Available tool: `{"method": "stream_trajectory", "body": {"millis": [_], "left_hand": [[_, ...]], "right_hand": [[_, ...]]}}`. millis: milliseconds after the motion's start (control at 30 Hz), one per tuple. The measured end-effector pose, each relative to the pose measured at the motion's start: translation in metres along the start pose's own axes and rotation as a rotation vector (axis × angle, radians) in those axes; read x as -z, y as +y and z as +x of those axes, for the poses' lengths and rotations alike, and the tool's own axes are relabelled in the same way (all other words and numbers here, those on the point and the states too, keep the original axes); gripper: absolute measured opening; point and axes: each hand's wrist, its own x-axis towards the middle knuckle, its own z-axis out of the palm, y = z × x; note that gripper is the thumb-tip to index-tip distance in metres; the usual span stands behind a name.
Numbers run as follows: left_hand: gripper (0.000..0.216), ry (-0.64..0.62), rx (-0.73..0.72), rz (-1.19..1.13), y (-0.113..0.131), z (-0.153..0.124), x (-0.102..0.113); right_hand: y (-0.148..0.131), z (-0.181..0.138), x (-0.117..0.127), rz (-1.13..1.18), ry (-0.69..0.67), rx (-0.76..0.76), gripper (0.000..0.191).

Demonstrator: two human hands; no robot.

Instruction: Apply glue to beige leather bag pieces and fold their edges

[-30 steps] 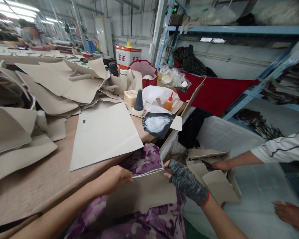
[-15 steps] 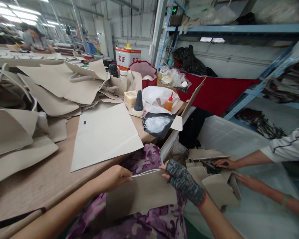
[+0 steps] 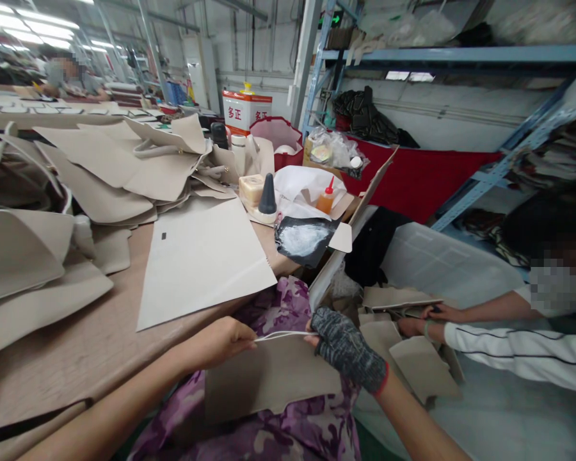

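My left hand (image 3: 223, 341) pinches the top left edge of a beige leather panel (image 3: 273, 378) that rests over my lap. My right hand (image 3: 342, 349), in a grey knitted fingerless glove, grips the same top edge at the right. The panel hangs down between both hands, just off the front edge of the wooden table (image 3: 77, 358). A larger beige sheet (image 3: 199, 259) lies flat on the table ahead of my left hand.
Piles of beige cut pieces (image 3: 100, 173) cover the table's left. A black cone bottle (image 3: 267, 195), an orange glue bottle (image 3: 325, 198) and a black tray (image 3: 303, 240) stand behind. At the right a person in a white sleeve (image 3: 509, 352) reaches into loose beige pieces (image 3: 413, 365) on a plastic crate.
The person at the right has leaned further in, with both hands now among the loose pieces. My right hand has slid slightly left along the panel's edge.
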Motion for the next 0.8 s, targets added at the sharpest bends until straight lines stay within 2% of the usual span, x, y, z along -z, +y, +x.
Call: {"method": "stream_trajectory", "body": {"millis": [133, 267, 367, 600, 800], "left_hand": [[0.038, 0.016, -0.014, 0.011, 0.002, -0.001, -0.002], [0.032, -0.015, 0.022, 0.079, 0.005, -0.002, 0.001], [0.027, -0.004, 0.07, 0.149, 0.012, 0.0, 0.002], [0.027, 0.023, 0.149, 0.382, 0.035, 0.022, -0.01], [0.027, 0.032, 0.111, 0.367, 0.03, 0.025, -0.016]], "right_hand": [[-0.013, 0.011, 0.008, -0.011, -0.156, -0.022, 0.014], [-0.023, 0.021, 0.005, -0.072, -0.26, 0.041, 0.013], [-0.023, 0.021, 0.0, -0.091, -0.23, 0.092, 0.014], [-0.027, 0.02, -0.001, -0.093, -0.189, 0.095, 0.013], [-0.043, 0.026, -0.007, -0.17, -0.105, 0.164, 0.015]]}}
